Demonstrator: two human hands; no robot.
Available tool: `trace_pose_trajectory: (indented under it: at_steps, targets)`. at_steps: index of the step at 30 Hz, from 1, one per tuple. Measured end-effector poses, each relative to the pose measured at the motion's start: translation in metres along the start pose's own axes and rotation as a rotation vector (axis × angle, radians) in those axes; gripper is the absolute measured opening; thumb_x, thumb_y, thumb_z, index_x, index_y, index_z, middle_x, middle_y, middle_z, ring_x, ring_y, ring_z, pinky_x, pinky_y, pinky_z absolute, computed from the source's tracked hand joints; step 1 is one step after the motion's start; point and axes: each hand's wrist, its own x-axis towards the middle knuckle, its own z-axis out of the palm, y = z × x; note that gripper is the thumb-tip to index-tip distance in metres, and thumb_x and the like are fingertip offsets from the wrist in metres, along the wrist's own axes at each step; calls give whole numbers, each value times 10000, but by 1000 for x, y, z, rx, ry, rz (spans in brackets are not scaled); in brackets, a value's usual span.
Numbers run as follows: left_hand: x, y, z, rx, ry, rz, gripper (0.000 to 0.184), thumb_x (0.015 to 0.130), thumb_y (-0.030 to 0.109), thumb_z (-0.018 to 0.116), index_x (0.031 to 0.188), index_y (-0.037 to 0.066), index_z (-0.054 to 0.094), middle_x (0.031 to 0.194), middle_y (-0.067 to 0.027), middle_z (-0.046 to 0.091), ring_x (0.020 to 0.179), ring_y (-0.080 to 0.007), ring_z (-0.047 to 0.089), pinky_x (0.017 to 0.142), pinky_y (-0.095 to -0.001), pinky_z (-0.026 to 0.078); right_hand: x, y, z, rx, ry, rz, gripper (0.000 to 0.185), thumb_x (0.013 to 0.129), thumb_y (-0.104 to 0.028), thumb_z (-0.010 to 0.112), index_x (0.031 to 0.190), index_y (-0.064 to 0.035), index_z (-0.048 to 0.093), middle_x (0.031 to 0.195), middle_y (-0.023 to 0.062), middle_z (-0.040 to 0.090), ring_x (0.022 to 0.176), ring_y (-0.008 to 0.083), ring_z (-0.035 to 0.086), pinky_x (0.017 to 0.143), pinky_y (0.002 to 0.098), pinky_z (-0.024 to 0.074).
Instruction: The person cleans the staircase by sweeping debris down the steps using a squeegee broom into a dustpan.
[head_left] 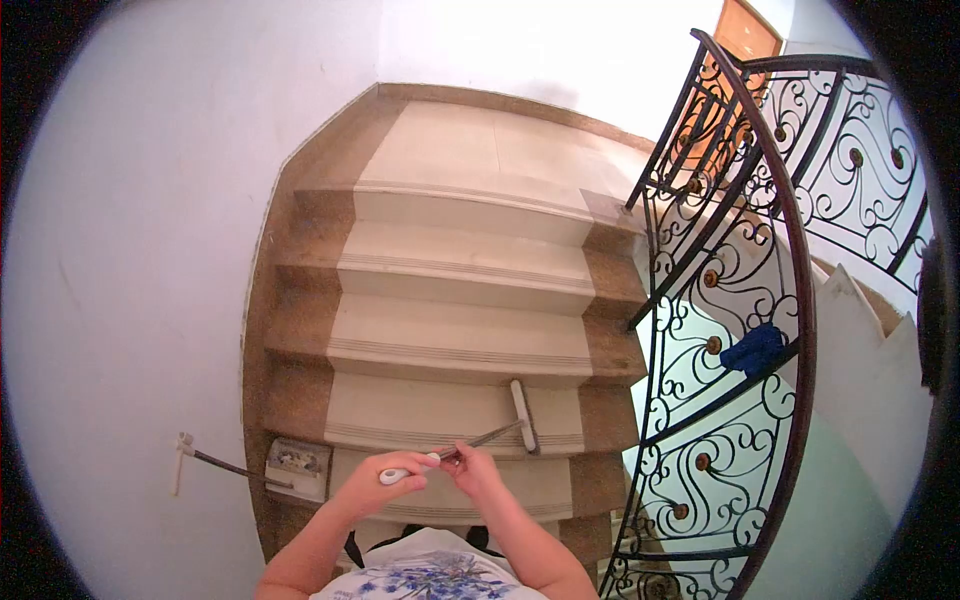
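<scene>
A broom or brush with a thin dark pole and a white grip end is held in both hands. My left hand is wrapped round the pole near its white end. Farther along the pole, my right hand has its fingers closed on it. The long, narrow white head rests at the edge of a stair step, right of centre. To the left, a dustpan with debris in it lies on a step, its dark handle reaching left to a white end piece.
Beige steps with brown side borders run down from a landing. A black scrollwork railing with a dark handrail stands on the right, a blue cloth on it. A white wall bounds the left.
</scene>
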Motion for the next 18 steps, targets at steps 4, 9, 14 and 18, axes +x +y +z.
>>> trace_pose_trajectory:
  at_steps: [4, 9, 14, 18]
  targets:
    - [16, -9, 14, -7, -45, 8, 111, 827, 89, 620, 889, -4, 620, 1139, -101, 601, 1016, -159, 557, 861, -286, 440, -4, -19, -23, 21, 55, -83, 212, 928, -142, 420, 926, 49, 510, 946, 222, 599, 829, 294, 601, 707, 376, 534]
    - [46, -53, 50, -141, -65, -45, 105, 826, 78, 612, 896, -1, 620, 1153, -113, 591, 1057, -176, 538, 896, -304, 421, 10, -43, -72, -8, 214, -150, 188, 919, -156, 432, 838, 5, 486, 882, 195, 606, 785, 304, 620, 643, 398, 544]
    - [64, -91, 77, -75, -84, 64, 122, 830, 97, 612, 901, -2, 606, 1141, -96, 596, 1024, -177, 555, 883, -304, 430, 20, -52, -114, 50, 302, -109, 159, 916, -130, 428, 880, 14, 485, 818, 170, 593, 757, 297, 614, 628, 406, 540]
    - [62, -110, 79, -36, -76, 67, 125, 833, 97, 609, 910, -2, 604, 1106, -91, 605, 1010, -173, 556, 878, -304, 431, 31, -43, -123, 47, 310, -46, 171, 917, -124, 425, 942, 39, 472, 868, 175, 577, 813, 311, 604, 700, 434, 527]
